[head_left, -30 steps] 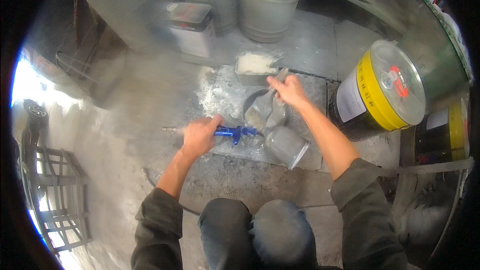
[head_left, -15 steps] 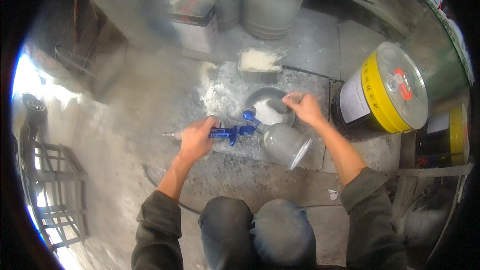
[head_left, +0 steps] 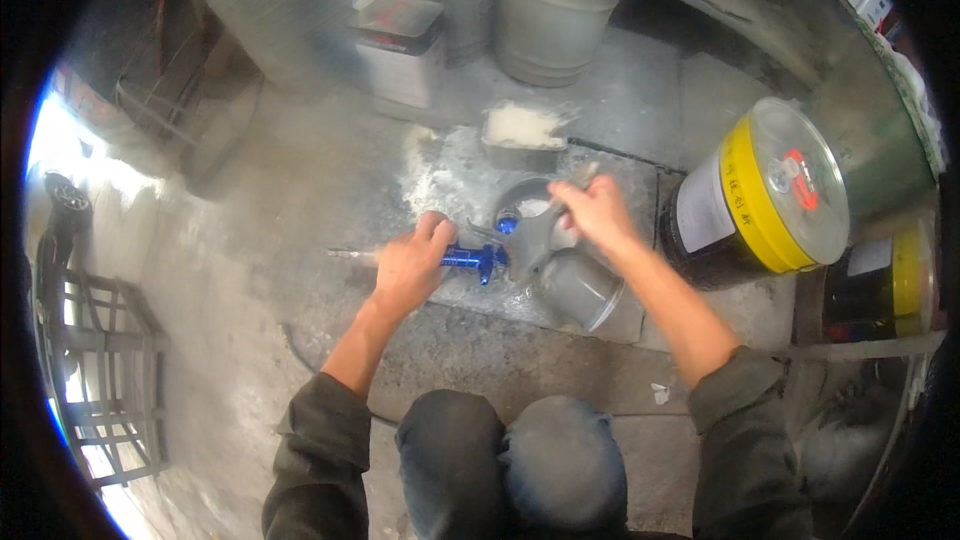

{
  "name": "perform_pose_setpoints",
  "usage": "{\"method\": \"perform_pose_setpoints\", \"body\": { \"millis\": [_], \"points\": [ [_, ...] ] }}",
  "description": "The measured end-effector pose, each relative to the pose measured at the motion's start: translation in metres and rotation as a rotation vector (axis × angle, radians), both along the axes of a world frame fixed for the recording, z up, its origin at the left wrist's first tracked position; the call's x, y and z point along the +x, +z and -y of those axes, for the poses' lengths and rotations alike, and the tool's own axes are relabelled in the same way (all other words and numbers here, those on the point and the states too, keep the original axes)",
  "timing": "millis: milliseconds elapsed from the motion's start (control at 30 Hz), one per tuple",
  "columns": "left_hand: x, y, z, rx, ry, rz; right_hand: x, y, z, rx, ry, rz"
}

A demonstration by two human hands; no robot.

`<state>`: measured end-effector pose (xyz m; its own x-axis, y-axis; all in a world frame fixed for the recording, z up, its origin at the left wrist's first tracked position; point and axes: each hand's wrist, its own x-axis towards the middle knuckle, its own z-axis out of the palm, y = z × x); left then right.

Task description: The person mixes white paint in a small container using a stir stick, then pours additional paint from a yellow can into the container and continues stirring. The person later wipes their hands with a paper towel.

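My left hand (head_left: 410, 265) is closed on a blue spray gun (head_left: 470, 260) with a metal fitting pointing left. A grey, translucent cup (head_left: 582, 292) lies on its side at the gun's right, its junction partly hidden. My right hand (head_left: 592, 210) is closed on a grey, blurred item (head_left: 550, 235), too indistinct to identify, above a dark round bowl (head_left: 512, 190) with pale powder inside. Another blue part (head_left: 507, 225) shows at the bowl's lower left. Just behind stands a grey rectangular tub (head_left: 522, 155) topped with cream-white powder.
A yellow-banded drum (head_left: 752, 210) stands close on my right, another (head_left: 865, 290) beyond it. A rectangular tin (head_left: 398, 70) and grey barrels (head_left: 550, 20) stand at the back. A metal rack (head_left: 105, 380) is at far left; a hose (head_left: 295, 350) lies on the powder-dusted floor.
My left hand has shifted slightly up and right with the gun. My right hand moved rightward off the bowl, then back left, where the grey item again shows in it.
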<state>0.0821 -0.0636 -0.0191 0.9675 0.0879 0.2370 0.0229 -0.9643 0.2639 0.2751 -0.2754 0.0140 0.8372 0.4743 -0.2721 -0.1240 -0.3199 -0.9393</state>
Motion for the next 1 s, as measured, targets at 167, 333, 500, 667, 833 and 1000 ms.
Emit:
{"method": "perform_pose_setpoints", "body": {
  "millis": [167,333,500,667,833,1000],
  "points": [
    [0.005,0.000,0.013,-0.037,0.019,-0.034,-0.023,0.000,-0.024,0.097,0.054,-0.041],
    [0.002,0.004,0.013,-0.075,0.010,-0.029,0.008,-0.010,-0.003,-0.117,0.073,0.201],
    [0.004,0.002,0.013,-0.143,0.094,-0.048,-0.008,0.011,-0.006,-0.060,0.089,0.134],
    [-0.004,0.006,0.010,-0.194,0.191,-0.100,0.039,0.031,0.001,-0.134,-0.039,0.314],
    [-0.007,0.011,0.001,-0.368,0.269,-0.134,0.083,0.041,0.044,0.219,-0.439,0.128],
    [-0.010,0.016,0.001,-0.348,0.299,-0.173,0.077,0.013,0.060,0.395,-0.789,0.011]
  ]
}}
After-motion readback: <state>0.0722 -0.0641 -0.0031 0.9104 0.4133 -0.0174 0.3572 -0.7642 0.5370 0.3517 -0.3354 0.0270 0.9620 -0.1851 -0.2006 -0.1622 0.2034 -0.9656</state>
